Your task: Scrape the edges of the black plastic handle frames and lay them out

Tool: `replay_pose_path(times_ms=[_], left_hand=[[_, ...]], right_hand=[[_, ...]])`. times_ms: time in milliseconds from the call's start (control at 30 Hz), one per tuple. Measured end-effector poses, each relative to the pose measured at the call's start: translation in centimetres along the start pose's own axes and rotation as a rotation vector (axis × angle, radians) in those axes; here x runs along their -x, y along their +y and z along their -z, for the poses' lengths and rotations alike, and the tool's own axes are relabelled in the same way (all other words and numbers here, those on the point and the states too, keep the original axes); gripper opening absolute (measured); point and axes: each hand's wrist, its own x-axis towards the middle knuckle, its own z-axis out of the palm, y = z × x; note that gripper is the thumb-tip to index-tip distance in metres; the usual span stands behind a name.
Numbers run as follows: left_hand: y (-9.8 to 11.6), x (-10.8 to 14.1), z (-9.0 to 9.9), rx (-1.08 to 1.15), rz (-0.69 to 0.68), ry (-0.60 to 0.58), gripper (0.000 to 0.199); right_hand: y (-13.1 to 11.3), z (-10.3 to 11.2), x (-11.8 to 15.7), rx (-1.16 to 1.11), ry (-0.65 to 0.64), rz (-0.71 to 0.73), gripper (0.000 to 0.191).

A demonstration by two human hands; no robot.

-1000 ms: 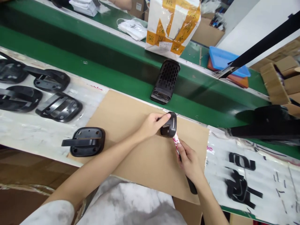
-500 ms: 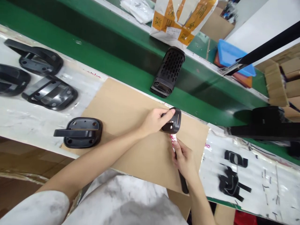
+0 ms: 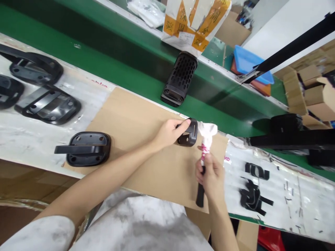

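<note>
My left hand (image 3: 171, 131) grips a small black plastic part (image 3: 192, 134) by its left side, above the brown cardboard sheet (image 3: 146, 174). Closed round the handle of a hammer-like tool (image 3: 207, 134) is my right hand (image 3: 211, 174). The tool's head is wrapped in white material and stands just right of the black part, apart from it. Red marks show on the wrapping, and the black handle end sticks out below my hand. On the sheet's left side lies a black bracket with a strap-like arm (image 3: 89, 158).
Several similar black brackets (image 3: 51, 106) lie at the left. A perforated black housing (image 3: 180, 76) rests on the green surface beside a taped package (image 3: 193, 26). Black strips (image 3: 252, 197) lie at the right. A black bar (image 3: 293, 48) crosses the upper right, near a blue tray (image 3: 251, 64).
The tool's wrapped head has come out from behind the black part, to its right. My right hand has shifted slightly right. The whole view has moved a little.
</note>
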Motion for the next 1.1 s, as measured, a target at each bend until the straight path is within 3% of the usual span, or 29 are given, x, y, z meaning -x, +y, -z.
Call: replay_pose_path(times_ms=[133,300,400,500,633,833,933,1100], left_hand=[[-0.6,-0.4,0.2,0.069,0.013,0.013,0.049],[0.0,-1.6,2.0,0.489,0.168,0.050,0.056],[2.2,-1.7,3.2,0.759,0.198,-0.038,0.062],[4.5,-1.1,3.9,0.837,0.135,-0.127,0.062],[6.1,-0.3,4.1,0.790,0.087,-0.108,0.061],[6.3,0.4,4.0,0.676,0.028,-0.034,0.057],[5.1,0.3,3.6,0.477,-0.034,-0.027,0.052],[1.4,-0.4,1.7,0.146,0.014,0.157,0.046]], right_hand=[[-0.2,0.4,-0.5,0.066,-0.182,-0.068,0.059],[-1.0,2.3,-0.3,-0.067,0.024,0.062,0.058],[-1.0,2.9,0.1,-0.070,0.084,0.117,0.056],[-0.4,3.0,0.3,-0.010,0.066,0.089,0.062],[0.5,2.9,0.5,0.104,-0.001,0.096,0.069],[1.1,2.8,1.1,0.225,-0.038,0.130,0.065],[1.8,2.9,1.3,0.254,-0.030,0.142,0.063],[1.6,2.0,1.6,0.200,-0.057,0.088,0.058]])
